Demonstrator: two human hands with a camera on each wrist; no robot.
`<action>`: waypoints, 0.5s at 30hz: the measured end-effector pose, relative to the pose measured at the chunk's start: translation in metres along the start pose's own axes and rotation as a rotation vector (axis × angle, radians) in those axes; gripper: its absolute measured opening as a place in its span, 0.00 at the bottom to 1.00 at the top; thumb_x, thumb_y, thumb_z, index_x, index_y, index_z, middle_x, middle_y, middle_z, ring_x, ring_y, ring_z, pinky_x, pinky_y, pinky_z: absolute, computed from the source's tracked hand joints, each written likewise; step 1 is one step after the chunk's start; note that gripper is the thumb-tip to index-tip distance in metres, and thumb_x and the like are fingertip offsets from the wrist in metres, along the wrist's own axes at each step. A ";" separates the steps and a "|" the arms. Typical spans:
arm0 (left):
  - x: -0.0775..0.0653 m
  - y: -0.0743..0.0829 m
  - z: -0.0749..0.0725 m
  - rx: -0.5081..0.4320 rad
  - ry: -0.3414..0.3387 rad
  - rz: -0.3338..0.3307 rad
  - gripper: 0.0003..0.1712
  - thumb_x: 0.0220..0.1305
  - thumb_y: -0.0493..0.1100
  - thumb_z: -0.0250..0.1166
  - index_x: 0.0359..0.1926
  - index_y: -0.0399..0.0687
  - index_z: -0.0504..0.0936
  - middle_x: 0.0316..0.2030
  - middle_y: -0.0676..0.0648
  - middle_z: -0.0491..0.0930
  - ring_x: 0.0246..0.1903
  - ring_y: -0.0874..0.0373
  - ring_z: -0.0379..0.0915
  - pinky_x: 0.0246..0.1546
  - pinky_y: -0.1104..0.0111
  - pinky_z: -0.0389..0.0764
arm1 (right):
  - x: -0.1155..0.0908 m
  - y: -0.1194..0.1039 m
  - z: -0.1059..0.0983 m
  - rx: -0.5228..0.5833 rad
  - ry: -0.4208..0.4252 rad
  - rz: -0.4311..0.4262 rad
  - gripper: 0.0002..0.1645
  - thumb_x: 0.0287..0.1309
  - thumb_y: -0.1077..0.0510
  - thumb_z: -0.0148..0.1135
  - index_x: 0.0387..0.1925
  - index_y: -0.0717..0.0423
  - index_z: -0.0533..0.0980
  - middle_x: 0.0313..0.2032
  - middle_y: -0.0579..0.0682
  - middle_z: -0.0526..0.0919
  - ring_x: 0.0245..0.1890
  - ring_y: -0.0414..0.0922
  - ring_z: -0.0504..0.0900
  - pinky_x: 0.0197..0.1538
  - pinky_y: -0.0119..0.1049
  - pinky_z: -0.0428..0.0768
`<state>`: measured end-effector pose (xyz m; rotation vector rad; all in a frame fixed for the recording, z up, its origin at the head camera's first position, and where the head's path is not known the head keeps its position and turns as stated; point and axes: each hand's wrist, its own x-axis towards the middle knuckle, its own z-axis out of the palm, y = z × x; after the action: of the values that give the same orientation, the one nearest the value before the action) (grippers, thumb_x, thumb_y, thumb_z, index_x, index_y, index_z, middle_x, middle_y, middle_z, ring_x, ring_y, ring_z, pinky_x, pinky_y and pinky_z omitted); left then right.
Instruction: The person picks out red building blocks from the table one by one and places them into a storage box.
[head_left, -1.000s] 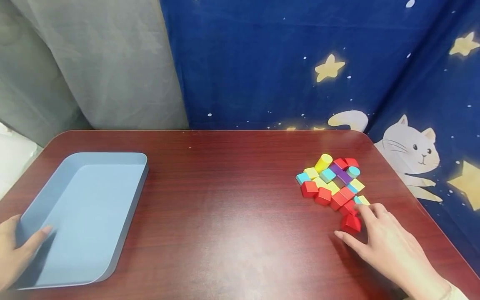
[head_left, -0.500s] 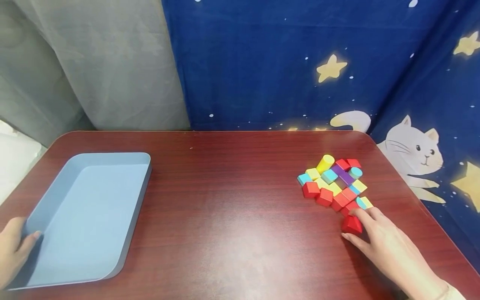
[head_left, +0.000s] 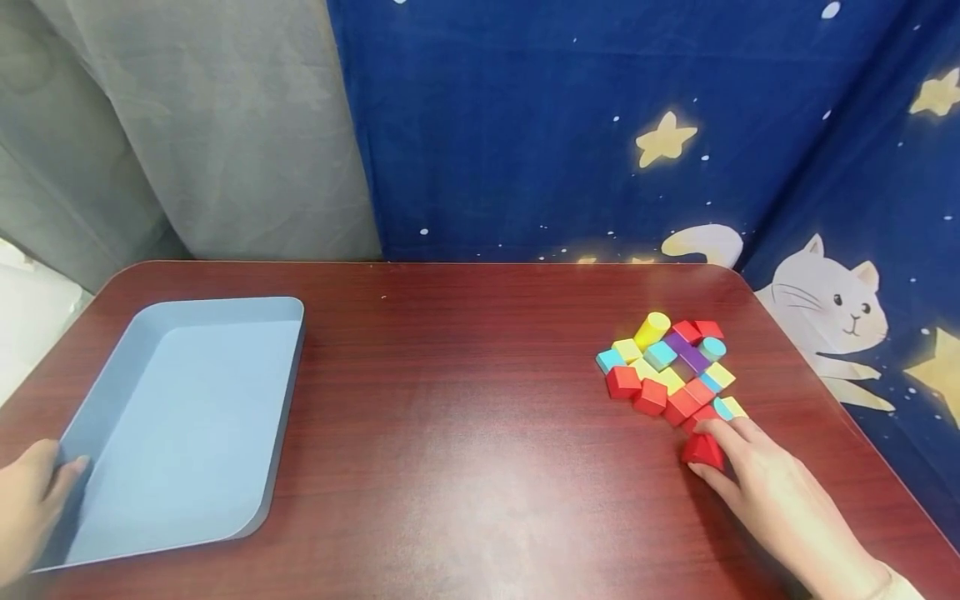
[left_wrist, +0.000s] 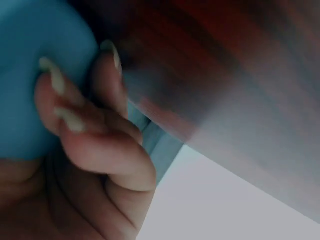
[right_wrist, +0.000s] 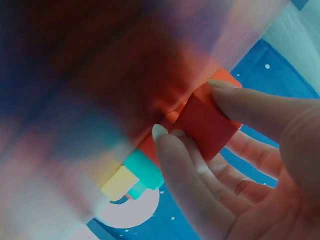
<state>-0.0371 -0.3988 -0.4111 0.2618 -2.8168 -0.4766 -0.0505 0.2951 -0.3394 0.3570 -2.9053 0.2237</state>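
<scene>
In the head view, my left hand [head_left: 32,504] grips the near-left wall of a light blue tray [head_left: 183,417], thumb over the inside. Close up in the left wrist view, curled fingers [left_wrist: 112,160] press against the tray's blue outside. At the table's right side, my right hand [head_left: 780,483] pinches a red block [head_left: 702,450] between thumb and fingertips. The right wrist view shows the same red block [right_wrist: 207,125] held by thumb and fingers. Just beyond it lies a cluster of toy blocks, among them a yellow cylinder [head_left: 652,331] and a purple block [head_left: 692,358].
The brown wooden table [head_left: 450,400] stretches between the tray and the blocks. Behind it hang a grey curtain [head_left: 225,125] and a blue curtain [head_left: 510,133] with stars and a cat.
My right hand's thumb and fingers have closed in on the red block at the near end of the cluster. The tray has turned slightly and moved a little rightward with my left hand.
</scene>
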 end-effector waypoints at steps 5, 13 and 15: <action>-0.003 0.022 -0.007 0.030 -0.028 -0.007 0.15 0.72 0.36 0.45 0.32 0.24 0.62 0.18 0.35 0.68 0.15 0.45 0.68 0.16 0.64 0.67 | 0.004 -0.011 -0.006 -0.014 0.049 -0.032 0.29 0.35 0.53 0.79 0.43 0.44 0.75 0.32 0.42 0.72 0.27 0.35 0.69 0.28 0.33 0.73; -0.005 0.059 -0.021 0.127 -0.168 -0.029 0.18 0.73 0.41 0.43 0.38 0.24 0.62 0.17 0.43 0.67 0.16 0.51 0.68 0.17 0.60 0.65 | 0.010 -0.038 -0.009 0.017 0.063 -0.075 0.30 0.36 0.52 0.79 0.45 0.46 0.77 0.36 0.41 0.75 0.30 0.36 0.69 0.31 0.32 0.75; -0.003 0.063 -0.023 0.139 -0.216 -0.021 0.19 0.74 0.43 0.42 0.39 0.25 0.61 0.18 0.43 0.68 0.17 0.50 0.68 0.18 0.59 0.65 | 0.012 -0.045 -0.009 0.029 0.066 -0.097 0.30 0.36 0.51 0.79 0.45 0.47 0.78 0.37 0.40 0.75 0.30 0.35 0.70 0.33 0.31 0.76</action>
<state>-0.0356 -0.3463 -0.3691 0.2830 -3.0668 -0.3320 -0.0489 0.2504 -0.3224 0.4848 -2.8139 0.2567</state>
